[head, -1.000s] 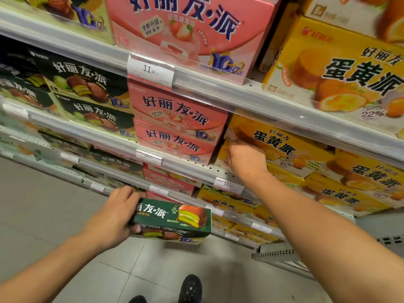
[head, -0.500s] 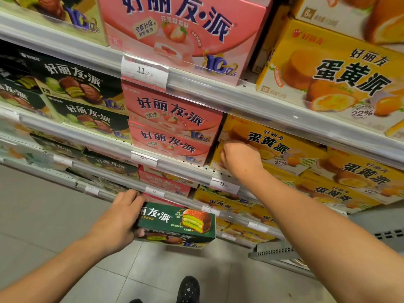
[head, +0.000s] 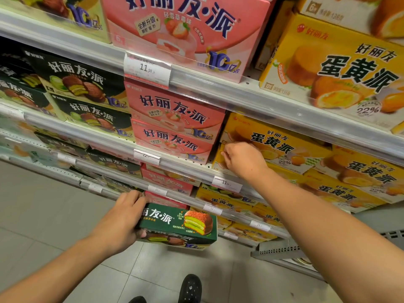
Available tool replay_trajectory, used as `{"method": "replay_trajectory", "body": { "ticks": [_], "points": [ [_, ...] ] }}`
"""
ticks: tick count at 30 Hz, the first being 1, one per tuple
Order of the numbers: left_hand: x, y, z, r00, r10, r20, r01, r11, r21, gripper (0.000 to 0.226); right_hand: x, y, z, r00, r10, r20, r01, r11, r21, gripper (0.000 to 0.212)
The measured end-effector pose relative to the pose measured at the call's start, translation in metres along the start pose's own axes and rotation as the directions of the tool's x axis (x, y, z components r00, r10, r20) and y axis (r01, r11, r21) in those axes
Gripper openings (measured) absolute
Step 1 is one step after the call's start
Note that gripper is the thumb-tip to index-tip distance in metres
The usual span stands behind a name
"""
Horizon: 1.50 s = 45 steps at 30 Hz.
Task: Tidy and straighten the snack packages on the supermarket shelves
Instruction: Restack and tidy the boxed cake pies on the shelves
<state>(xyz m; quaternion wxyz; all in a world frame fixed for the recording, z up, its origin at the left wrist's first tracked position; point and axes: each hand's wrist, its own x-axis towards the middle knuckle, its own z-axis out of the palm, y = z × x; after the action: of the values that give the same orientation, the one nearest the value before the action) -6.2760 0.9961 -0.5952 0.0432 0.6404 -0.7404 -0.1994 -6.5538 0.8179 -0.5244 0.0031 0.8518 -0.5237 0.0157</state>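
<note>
The left hand (head: 119,224) grasps the left end of a dark green rectangular cardboard snack box (head: 178,225) printed with a chocolate-coated, green-filled pie, fingers curled over its top edge and thumb beneath. The box is held level in the air in front of the lower shelves, clear of them, above the grey tiled floor (head: 43,217).

The right hand (head: 243,160) reaches to the second shelf (head: 179,166) from the top, its fingers curled at the left front corner of a yellow cardboard box of egg-yolk pies (head: 275,143), which lies on another yellow box of the same kind; how firmly it grips cannot be told. Just left of that stack, two pink strawberry pie boxes (head: 175,125) are stacked at the shelf's front edge, and further left sit black-green pie boxes (head: 83,84). White price labels (head: 147,69) hang along the shelf rails. A black shoe (head: 190,288) shows at the bottom edge.
</note>
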Motion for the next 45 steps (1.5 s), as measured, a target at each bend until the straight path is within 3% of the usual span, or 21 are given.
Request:
{"method": "replay_trajectory", "body": {
  "ticks": [10, 12, 14, 17, 19, 22, 25, 31, 37, 45],
  "points": [
    [0.010, 0.004, -0.004, 0.999, 0.003, -0.039, -0.004, 1.000, -0.023, 0.074, -0.009, -0.003, -0.008, 0.998, 0.058, -0.009, -0.057, 0.998, 0.026, 0.025],
    [0.013, 0.005, -0.005, 0.999, 0.009, -0.044, -0.010, 1.000, -0.020, 0.074, -0.022, 0.001, -0.015, 0.994, 0.053, -0.091, -0.046, 0.996, 0.075, 0.019],
    [0.016, 0.006, -0.006, 0.999, 0.010, -0.049, -0.010, 1.000, -0.011, 0.075, -0.045, 0.014, -0.023, 0.960, 0.029, -0.279, -0.006, 0.996, 0.085, 0.019],
    [0.020, 0.010, -0.006, 0.999, 0.019, -0.045, -0.020, 1.000, -0.009, 0.078, -0.080, 0.042, -0.034, 0.874, -0.044, -0.483, 0.007, 0.997, -0.077, 0.039],
    [0.022, 0.014, -0.005, 0.999, 0.036, -0.037, -0.036, 0.999, 0.001, 0.076, -0.086, 0.058, -0.041, 0.891, 0.029, -0.453, -0.123, 0.976, -0.180, 0.044],
    [0.024, 0.021, -0.003, 0.998, 0.060, -0.026, -0.060, 0.998, 0.013, 0.074, -0.073, 0.073, -0.060, 0.911, 0.337, -0.239, -0.387, 0.898, -0.208, 0.036],
    [0.024, 0.027, -0.003, 0.997, 0.076, -0.028, -0.076, 0.997, 0.016, 0.073, -0.064, 0.087, -0.072, 0.906, 0.415, -0.079, -0.421, 0.875, -0.237, 0.042],
    [0.023, 0.034, -0.002, 0.995, 0.090, -0.037, -0.089, 0.995, 0.036, 0.075, -0.069, 0.090, -0.074, 0.925, 0.334, -0.180, -0.363, 0.918, -0.161, 0.008],
    [0.023, 0.036, -0.001, 0.994, 0.098, -0.054, -0.097, 0.995, 0.025, 0.075, -0.074, 0.093, -0.070, 0.930, 0.255, -0.264, -0.297, 0.945, -0.133, 0.018],
    [0.024, 0.041, 0.002, 0.993, 0.100, -0.064, -0.098, 0.995, 0.026, 0.075, -0.069, 0.094, -0.065, 0.921, 0.296, -0.254, -0.336, 0.933, -0.131, 0.010]
  ]
}}
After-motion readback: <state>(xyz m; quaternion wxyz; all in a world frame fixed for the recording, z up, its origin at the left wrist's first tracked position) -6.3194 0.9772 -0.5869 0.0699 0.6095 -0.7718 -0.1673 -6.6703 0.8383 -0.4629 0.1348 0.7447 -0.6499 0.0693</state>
